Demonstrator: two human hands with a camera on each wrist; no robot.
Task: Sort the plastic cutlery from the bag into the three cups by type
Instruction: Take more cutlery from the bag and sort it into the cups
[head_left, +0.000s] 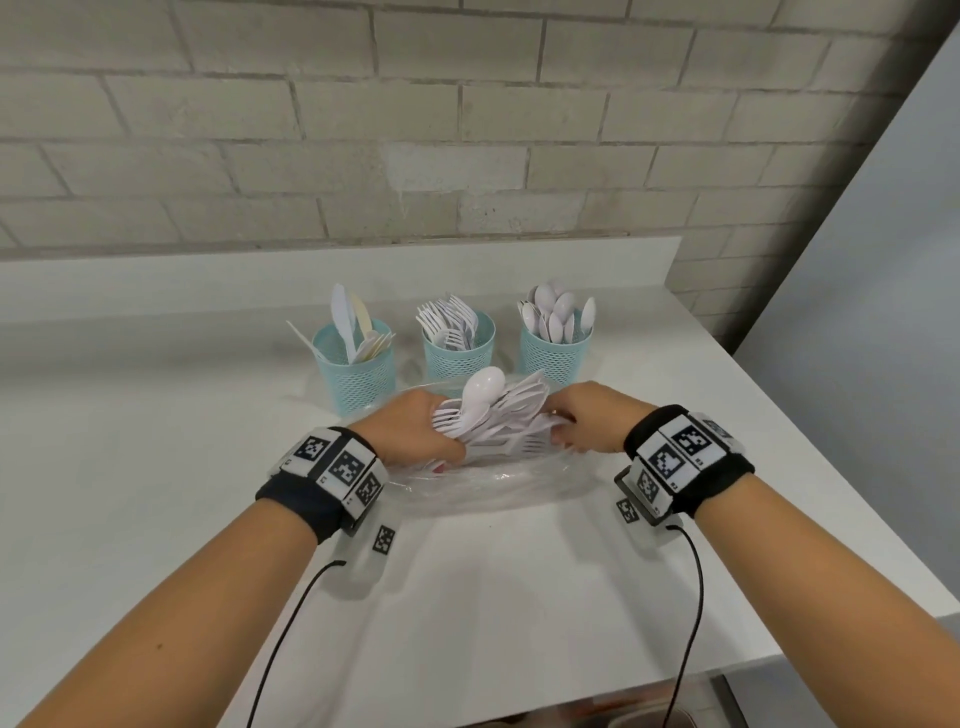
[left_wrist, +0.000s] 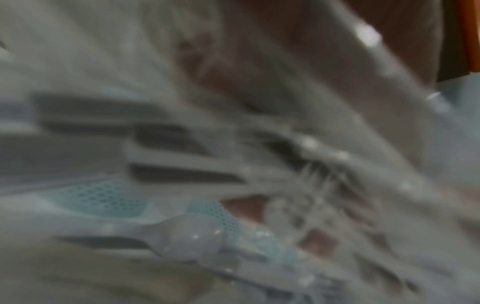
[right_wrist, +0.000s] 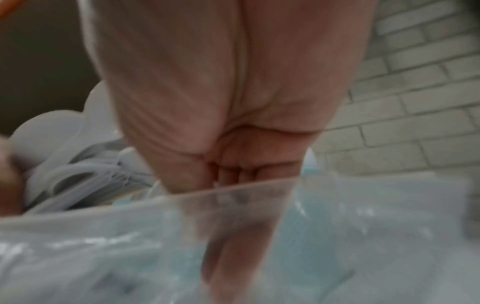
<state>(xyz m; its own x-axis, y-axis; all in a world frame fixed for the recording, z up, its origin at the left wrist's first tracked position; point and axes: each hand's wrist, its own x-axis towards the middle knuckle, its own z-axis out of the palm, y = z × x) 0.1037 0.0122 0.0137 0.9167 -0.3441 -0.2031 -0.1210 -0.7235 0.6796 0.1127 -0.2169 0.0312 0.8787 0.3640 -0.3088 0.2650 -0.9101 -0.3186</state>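
Observation:
Three teal mesh cups stand in a row at the back: the left cup (head_left: 356, 371) with knives, the middle cup (head_left: 458, 353) with forks, the right cup (head_left: 555, 356) with spoons. In front of them lies a clear plastic bag (head_left: 493, 486). My left hand (head_left: 431, 436) grips a fanned bundle of white cutlery (head_left: 498, 415), a spoon (head_left: 483, 387) sticking up from it. My right hand (head_left: 566, 428) has its fingers curled at the bag's edge (right_wrist: 259, 187), right beside the bundle's far end. The left wrist view is blurred, showing a spoon (left_wrist: 192, 236) and handles close up.
The white counter (head_left: 156, 467) meets a brick wall (head_left: 467, 130) behind the cups. Its right edge (head_left: 831, 467) runs diagonally close to my right forearm, and its front edge lies near me. Cables hang from both wristbands.

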